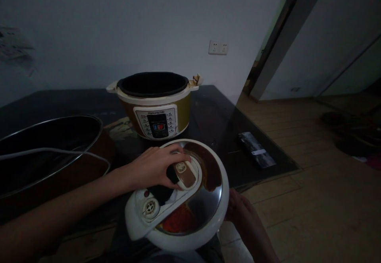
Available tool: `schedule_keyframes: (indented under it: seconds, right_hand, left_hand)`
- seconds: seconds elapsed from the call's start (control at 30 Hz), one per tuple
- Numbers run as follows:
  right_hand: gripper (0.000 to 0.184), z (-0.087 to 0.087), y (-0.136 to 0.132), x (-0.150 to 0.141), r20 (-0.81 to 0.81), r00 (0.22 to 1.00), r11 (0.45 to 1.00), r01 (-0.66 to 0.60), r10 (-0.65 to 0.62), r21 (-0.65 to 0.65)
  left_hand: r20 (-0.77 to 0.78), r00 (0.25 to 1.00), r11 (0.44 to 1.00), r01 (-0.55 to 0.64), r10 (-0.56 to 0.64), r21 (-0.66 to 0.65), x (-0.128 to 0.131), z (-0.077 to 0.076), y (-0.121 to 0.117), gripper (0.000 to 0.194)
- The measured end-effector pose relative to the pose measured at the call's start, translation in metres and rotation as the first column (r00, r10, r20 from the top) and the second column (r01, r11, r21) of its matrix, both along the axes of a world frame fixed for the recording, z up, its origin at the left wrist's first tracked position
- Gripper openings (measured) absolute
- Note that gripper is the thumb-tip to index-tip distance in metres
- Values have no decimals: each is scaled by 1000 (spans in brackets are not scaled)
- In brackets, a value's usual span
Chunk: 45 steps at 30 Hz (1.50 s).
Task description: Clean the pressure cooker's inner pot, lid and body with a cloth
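Note:
A round cooker lid (190,211) with a shiny metal top and white rim is tilted in front of me. My left hand (156,167) is closed round the lid's handle (184,173) at its middle. My right hand (242,211) is at the lid's right rim, partly hidden behind it; its fingers cannot be made out. Beyond the lid stands an open electric pressure cooker (154,104), gold and white, with a dark inner pot and a lit control panel (159,122).
A large metal basin (44,147) sits at the left on the dark table (220,120), with a white cord (59,151) across it. A dark flat remote-like object (256,149) lies at the table's right edge. A wall socket (218,47) is behind. Wooden floor (312,199) at right.

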State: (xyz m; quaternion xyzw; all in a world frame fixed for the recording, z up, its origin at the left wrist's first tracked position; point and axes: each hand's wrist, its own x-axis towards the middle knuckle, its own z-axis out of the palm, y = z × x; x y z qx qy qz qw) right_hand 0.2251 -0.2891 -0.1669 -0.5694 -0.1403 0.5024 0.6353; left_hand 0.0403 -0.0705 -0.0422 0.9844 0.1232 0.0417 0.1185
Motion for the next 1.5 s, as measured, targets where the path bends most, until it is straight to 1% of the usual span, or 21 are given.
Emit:
schedule_keyframes:
  seconds: [0.1,0.17,0.2,0.33,0.43,0.53,0.63,0.7,0.73,0.77,0.8,0.87,0.9,0.93,1.0,1.07,1.13,1.23,1.37,1.43,1.5]
  right_hand:
    - [48,26,7,21,88,995,999,44,-43,-17]
    - [51,50,18,41,175,981,995,95,-87,-38]
    - [52,64,25,51,214,973,995,90,-80,-34]
    - [43,120,60,89,351,936,1000,-27,19,17]
    - [39,154,84,102,471,881,996,-75,47,40]
    - [44,174,96,103,539,842,997,-64,29,47]
    - [46,185,99,100,586,808,996,-85,59,17]
    - [46,193,99,99,640,764,996,-93,77,-10]
    - [47,199,99,99,695,715,997,-79,69,-17]
    - [48,205,99,99,767,639,998,-56,53,-23]
    - [49,212,100,99,845,534,999,-25,35,-26]
    - [52,229,102,97,959,284,999,27,16,-25]
    - [52,237,104,95,985,170,999,43,13,-21]
    - [52,245,105,93,997,75,998,54,14,-18]
    - [51,258,108,86,997,-71,998,64,10,-6]
    - [49,267,112,79,984,-177,998,64,7,4]
    - [49,273,115,73,968,-250,998,56,-2,17]
    - [52,276,122,68,948,-316,998,49,-27,45]
    - [51,278,131,65,941,-334,997,45,-46,65]
    - [48,279,132,63,935,-349,996,35,-62,79]
    - [46,278,131,59,922,-379,995,28,-75,93]
  left_hand:
    - [55,998,997,1,-5,74,0,10,-7,62]
    - [87,996,989,6,-20,151,3,18,-11,66]
    - [103,994,981,7,-28,194,5,23,-13,68]
    - [178,981,935,14,-82,353,19,40,-15,67]
    - [215,970,916,19,-114,401,34,48,-16,64]
    - [249,963,931,8,-106,366,46,51,-17,61]
    - [287,954,948,-14,-83,317,50,51,-20,60]
    - [315,946,953,-27,-73,303,49,49,-21,60]
    - [331,941,954,-33,-71,299,49,47,-20,61]
    - [346,936,954,-39,-70,297,49,46,-19,61]
    - [361,930,954,-46,-67,295,49,43,-18,61]
    - [391,919,956,-69,-50,285,50,38,-15,61]
    - [408,912,958,-83,-37,273,51,35,-13,60]
    - [429,903,962,-96,-23,256,53,31,-11,59]
    - [469,883,972,-108,-3,210,57,24,-8,57]
    - [498,867,982,-94,1,162,61,18,-5,56]
    - [516,856,991,-76,10,106,64,12,-3,55]
    - [541,839,998,-62,53,-2,69,5,0,51]
    - [563,817,988,-53,127,-145,75,-5,4,51]
    - [578,803,983,-49,144,-176,79,-9,7,50]
    - [593,793,984,-42,138,-172,83,-14,10,48]
